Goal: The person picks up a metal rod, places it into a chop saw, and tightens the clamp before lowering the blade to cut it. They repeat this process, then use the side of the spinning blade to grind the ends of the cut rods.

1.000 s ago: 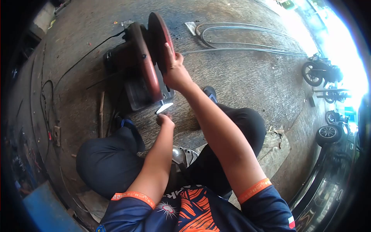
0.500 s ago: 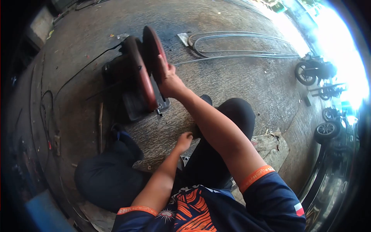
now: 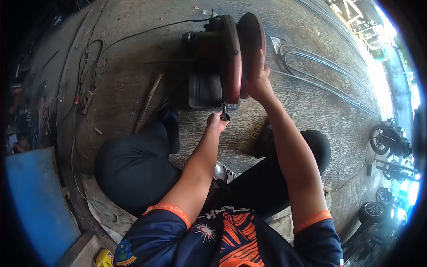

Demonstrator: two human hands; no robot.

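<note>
Your right hand (image 3: pixel 259 83) wraps the red guard (image 3: pixel 251 33) of the chop saw (image 3: pixel 202 46), steadying its raised head, while your left hand (image 3: pixel 216 121) pinches the small clamp handle (image 3: pixel 225 114) at the base.

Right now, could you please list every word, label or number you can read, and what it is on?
Nothing reads clearly.
Left sleeve's orange band: print too small to read.
Right sleeve's orange band: print blurred.
Jersey chest: letters cut off, unreadable.
Cut-off saw: no label visible.
</note>
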